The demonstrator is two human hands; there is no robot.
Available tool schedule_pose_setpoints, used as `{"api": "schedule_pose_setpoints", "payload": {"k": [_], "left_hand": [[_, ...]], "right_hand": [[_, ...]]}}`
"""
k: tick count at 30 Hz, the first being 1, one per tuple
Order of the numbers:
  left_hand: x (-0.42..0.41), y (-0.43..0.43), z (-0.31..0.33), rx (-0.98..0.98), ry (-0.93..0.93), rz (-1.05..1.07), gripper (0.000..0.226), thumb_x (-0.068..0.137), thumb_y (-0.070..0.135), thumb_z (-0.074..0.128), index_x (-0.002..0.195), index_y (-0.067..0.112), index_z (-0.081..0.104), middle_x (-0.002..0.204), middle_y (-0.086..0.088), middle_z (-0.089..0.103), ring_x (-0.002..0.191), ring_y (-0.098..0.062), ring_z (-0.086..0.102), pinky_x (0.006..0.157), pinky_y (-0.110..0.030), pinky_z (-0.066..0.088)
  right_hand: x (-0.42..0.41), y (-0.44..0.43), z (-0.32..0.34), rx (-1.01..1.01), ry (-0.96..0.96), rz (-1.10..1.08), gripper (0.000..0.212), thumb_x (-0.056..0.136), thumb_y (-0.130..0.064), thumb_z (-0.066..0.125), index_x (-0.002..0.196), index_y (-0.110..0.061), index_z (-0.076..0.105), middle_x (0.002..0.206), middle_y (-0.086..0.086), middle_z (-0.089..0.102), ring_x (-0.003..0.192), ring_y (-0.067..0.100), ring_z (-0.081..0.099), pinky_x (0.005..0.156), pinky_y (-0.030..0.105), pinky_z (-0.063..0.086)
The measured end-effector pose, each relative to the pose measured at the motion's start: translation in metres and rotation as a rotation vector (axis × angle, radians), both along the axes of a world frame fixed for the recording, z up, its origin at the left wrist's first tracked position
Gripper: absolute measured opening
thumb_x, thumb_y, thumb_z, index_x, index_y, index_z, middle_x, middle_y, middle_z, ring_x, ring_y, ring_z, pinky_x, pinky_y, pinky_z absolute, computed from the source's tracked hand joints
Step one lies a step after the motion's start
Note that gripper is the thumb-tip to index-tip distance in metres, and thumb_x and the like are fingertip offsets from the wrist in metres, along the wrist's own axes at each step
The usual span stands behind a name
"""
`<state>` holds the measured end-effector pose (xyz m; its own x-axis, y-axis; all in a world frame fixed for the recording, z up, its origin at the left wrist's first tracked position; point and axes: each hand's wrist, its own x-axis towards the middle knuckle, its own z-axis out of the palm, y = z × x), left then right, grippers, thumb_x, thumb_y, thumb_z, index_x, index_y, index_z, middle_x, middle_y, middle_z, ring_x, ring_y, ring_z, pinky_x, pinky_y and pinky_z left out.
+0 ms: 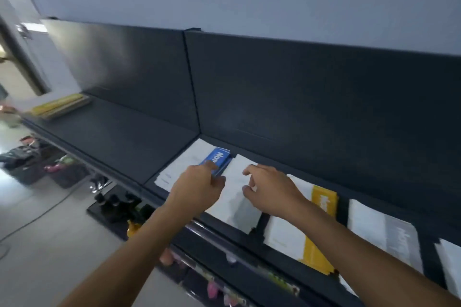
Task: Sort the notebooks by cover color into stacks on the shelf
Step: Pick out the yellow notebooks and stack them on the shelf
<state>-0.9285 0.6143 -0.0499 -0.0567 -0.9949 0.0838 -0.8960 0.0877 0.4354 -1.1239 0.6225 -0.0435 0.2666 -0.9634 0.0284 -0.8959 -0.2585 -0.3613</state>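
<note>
Two bare forearms are showing, one coming in from seven o'clock and ending in the left hand [199, 185], the other from four o'clock and ending in the right hand [272, 190] — both slender, smooth, uncovered right to the frame's edge.

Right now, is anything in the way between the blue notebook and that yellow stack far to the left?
Nothing visible. The left hand pinches the blue notebook, above white notebooks; the dark shelf from there to the yellow stack shows no object.

Dim, bluish light is falling overall; brighter light is apparently entering at far left. Motion blur is softening details; wide-angle distortion is bending the shelf [119, 139].
</note>
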Motion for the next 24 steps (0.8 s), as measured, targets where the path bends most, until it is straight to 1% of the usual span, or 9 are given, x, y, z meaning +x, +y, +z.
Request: {"api": "schedule_pose_setpoints", "payload": {"k": [3, 5, 7, 9, 11, 13, 15, 18, 24], "left_hand": [[0.073, 0.005, 0.006, -0.012, 0.032, 0.077, 0.037, 0.094, 0.046, 0.055, 0.126, 0.025, 0.057, 0.089, 0.018, 0.067, 0.083, -0.013, 0.065, 0.079, -0.032, 0.054], [0.115, 0.010, 0.008, -0.037, 0.026, 0.134, 0.037, 0.094, 0.046, 0.054, 0.123, 0.024, 0.059, 0.090, 0.019, 0.065, 0.088, -0.013, 0.064, 0.082, -0.033, 0.054], [0.153, 0.014, 0.010, -0.044, 0.009, 0.189, 0.037, 0.093, 0.047, 0.052, 0.121, 0.024, 0.059, 0.094, 0.012, 0.068, 0.090, -0.016, 0.065, 0.082, -0.034, 0.055], [0.188, 0.017, 0.012, -0.037, 0.010, 0.235, 0.037, 0.093, 0.047, 0.051, 0.120, 0.025, 0.059, 0.098, 0.008, 0.070, 0.090, -0.016, 0.066, 0.081, -0.035, 0.057], [0.220, 0.019, 0.014, -0.037, 0.003, 0.273, 0.030, 0.093, 0.045, 0.050, 0.115, 0.026, 0.061, 0.092, 0.011, 0.070, 0.085, -0.012, 0.066, 0.076, -0.035, 0.058], [0.249, 0.019, 0.017, -0.048, -0.011, 0.312, 0.023, 0.095, 0.041, 0.051, 0.107, 0.025, 0.062, 0.084, 0.014, 0.068, 0.078, -0.007, 0.064, 0.070, -0.033, 0.057], [0.278, 0.015, 0.020, -0.057, -0.007, 0.356, 0.021, 0.094, 0.038, 0.052, 0.107, 0.026, 0.064, 0.082, 0.013, 0.069, 0.076, -0.006, 0.064, 0.067, -0.031, 0.055], [0.319, 0.004, 0.025, -0.060, -0.014, 0.421, 0.024, 0.095, 0.040, 0.053, 0.111, 0.026, 0.064, 0.094, 0.008, 0.071, 0.087, -0.015, 0.065, 0.076, -0.038, 0.056], [0.402, -0.035, 0.024, -0.069, -0.045, 0.467, 0.030, 0.094, 0.042, 0.054, 0.117, 0.025, 0.063, 0.098, 0.013, 0.070, 0.088, -0.013, 0.063, 0.078, -0.036, 0.054]], "right_hand": [[0.070, -0.018, 0.004, -0.012, -0.008, 0.122, 0.036, 0.097, -0.036, 0.053, 0.130, -0.023, 0.055, 0.117, -0.005, 0.062, 0.109, 0.021, 0.060, 0.087, 0.038, 0.051], [0.113, -0.028, 0.007, -0.010, -0.031, 0.180, 0.038, 0.097, -0.035, 0.053, 0.133, -0.024, 0.053, 0.118, -0.007, 0.062, 0.110, 0.018, 0.059, 0.087, 0.038, 0.051], [0.153, -0.037, 0.011, -0.015, -0.035, 0.237, 0.039, 0.097, -0.037, 0.053, 0.133, -0.025, 0.054, 0.119, -0.007, 0.062, 0.112, 0.018, 0.058, 0.089, 0.040, 0.051], [0.191, -0.045, 0.013, -0.028, -0.016, 0.306, 0.037, 0.096, -0.039, 0.054, 0.131, -0.026, 0.055, 0.116, -0.007, 0.063, 0.108, 0.019, 0.059, 0.086, 0.038, 0.051], [0.225, -0.054, 0.016, -0.029, -0.009, 0.371, 0.038, 0.095, -0.040, 0.053, 0.130, -0.026, 0.055, 0.114, -0.007, 0.063, 0.105, 0.020, 0.060, 0.084, 0.037, 0.051], [0.258, -0.062, 0.020, -0.023, -0.008, 0.425, 0.039, 0.095, -0.040, 0.054, 0.130, -0.026, 0.056, 0.115, -0.007, 0.064, 0.104, 0.021, 0.062, 0.085, 0.039, 0.053], [0.289, -0.071, 0.024, -0.018, -0.002, 0.474, 0.038, 0.095, -0.040, 0.054, 0.130, -0.026, 0.056, 0.115, -0.006, 0.065, 0.102, 0.022, 0.063, 0.086, 0.041, 0.054], [0.335, -0.091, 0.029, -0.025, -0.004, 0.526, 0.037, 0.096, -0.039, 0.054, 0.131, -0.025, 0.056, 0.115, -0.006, 0.065, 0.101, 0.022, 0.063, 0.085, 0.040, 0.053], [0.423, -0.143, 0.027, -0.020, -0.037, 0.571, 0.036, 0.097, -0.038, 0.055, 0.131, -0.025, 0.056, 0.109, -0.009, 0.065, 0.098, 0.020, 0.063, 0.083, 0.038, 0.051]]}}
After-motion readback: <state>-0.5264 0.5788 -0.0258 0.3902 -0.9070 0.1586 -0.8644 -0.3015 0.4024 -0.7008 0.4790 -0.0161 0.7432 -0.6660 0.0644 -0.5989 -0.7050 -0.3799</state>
